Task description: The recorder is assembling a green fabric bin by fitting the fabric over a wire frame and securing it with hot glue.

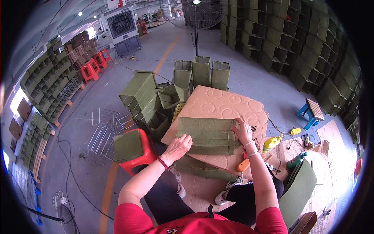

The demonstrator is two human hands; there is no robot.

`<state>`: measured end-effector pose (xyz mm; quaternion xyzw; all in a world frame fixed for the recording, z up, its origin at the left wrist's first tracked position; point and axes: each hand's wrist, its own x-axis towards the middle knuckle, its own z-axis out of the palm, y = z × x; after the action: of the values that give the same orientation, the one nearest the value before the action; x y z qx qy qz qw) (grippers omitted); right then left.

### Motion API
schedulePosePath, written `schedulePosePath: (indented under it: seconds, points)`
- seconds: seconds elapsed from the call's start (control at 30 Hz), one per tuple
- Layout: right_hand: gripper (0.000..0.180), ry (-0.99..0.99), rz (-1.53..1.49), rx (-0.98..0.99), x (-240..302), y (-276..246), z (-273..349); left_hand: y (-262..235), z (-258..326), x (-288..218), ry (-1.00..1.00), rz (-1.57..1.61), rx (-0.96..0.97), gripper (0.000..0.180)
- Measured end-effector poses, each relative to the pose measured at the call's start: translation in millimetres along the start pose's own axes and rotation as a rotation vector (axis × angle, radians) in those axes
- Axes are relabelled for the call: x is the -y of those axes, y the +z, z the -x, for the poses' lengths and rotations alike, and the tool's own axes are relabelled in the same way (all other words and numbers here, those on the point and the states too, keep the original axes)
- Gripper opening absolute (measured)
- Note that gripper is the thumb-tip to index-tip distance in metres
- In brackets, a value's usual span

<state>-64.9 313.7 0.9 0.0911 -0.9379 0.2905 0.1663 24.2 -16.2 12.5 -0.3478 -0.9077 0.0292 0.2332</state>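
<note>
An olive-green felt box (208,134) with a thin wire frame lies on its side across the tan padded board (218,102) in front of me. My left hand (180,146) is closed on its lower left edge. At its right end, my right hand (244,132) has its thumb and fingers bent around the edge and seems to pinch it. Just below the right hand, an orange-handled glue gun (243,165) rests by the board's edge. A yellow bottle (272,143) stands to the right of that wrist.
A red stool (147,156) at left carries green felt sheets (128,146). Bare wire frames (102,137) lie on the floor beyond. Finished green boxes (201,72) stand behind the board. Right are a teal bottle (297,160), a blue stool (311,114) and cables; a pedestal fan (196,39) stands ahead.
</note>
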Motion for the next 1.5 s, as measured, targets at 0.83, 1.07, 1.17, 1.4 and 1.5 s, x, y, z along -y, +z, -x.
schedulePosePath:
  seconds: [0.83, 1.07, 1.17, 1.4, 1.5]
  points:
    - [0.029, -0.365, -0.117, -0.432, 50.8, -25.0, 104.4, -1.1, 3.3, 1.5, 0.127, -0.187, -0.045, 0.021]
    - [0.043, -0.657, -0.064, -0.048, 106.7, 35.6, 132.4, -2.8, 3.0, -5.5, 0.127, -0.192, -0.044, 0.023]
    - [0.048, -0.625, 0.015, -0.075, 110.3, 51.0, 121.2, -3.5, 2.0, -5.3, 0.128, -0.188, -0.053, 0.023]
    - [0.050, -0.821, -0.073, -0.086, 116.3, 51.1, 128.3, -1.9, 6.1, -2.7, 0.081, -0.146, -0.046, 0.023]
    - [0.050, -0.699, 0.033, -0.044, 113.3, 62.3, 129.4, -3.3, 6.2, 0.2, 0.099, -0.142, -0.055, 0.024]
